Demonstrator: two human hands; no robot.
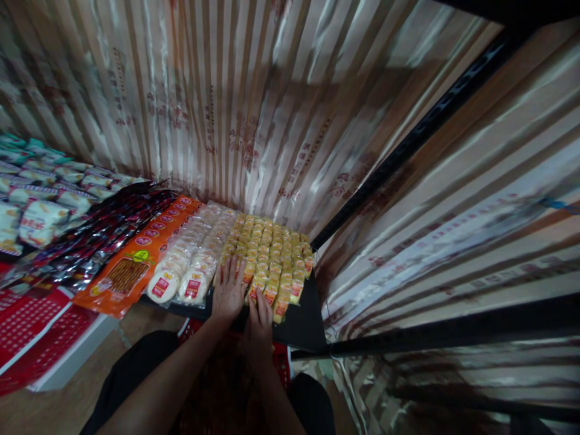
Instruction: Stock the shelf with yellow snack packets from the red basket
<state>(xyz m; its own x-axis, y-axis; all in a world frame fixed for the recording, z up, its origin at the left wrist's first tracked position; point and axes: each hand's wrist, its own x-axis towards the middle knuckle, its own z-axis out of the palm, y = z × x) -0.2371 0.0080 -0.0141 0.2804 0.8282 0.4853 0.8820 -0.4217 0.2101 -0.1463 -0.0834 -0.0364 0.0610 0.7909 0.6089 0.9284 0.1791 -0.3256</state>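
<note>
Small yellow wrapped snack packets (266, 244) lie in close rows at the right end of a black shelf (301, 323). My left hand (228, 295) rests with its fingers stretched out over the left front packets, beside a row of clear-wrapped round white crackers (194, 286). Just to its right, my right hand (260, 320) touches the front ends of the middle rows with its fingers extended. Neither hand appears to be gripping a packet. The fingers cover part of the front packets.
Left of the crackers lie a large orange snack bag (131, 266), dark shiny packs (104, 223) and rows of white packs (45, 220). Striped sheeting (254, 103) hangs behind. A black metal post (408, 139) stands at the right. Red perforated material (34, 323) shows at lower left.
</note>
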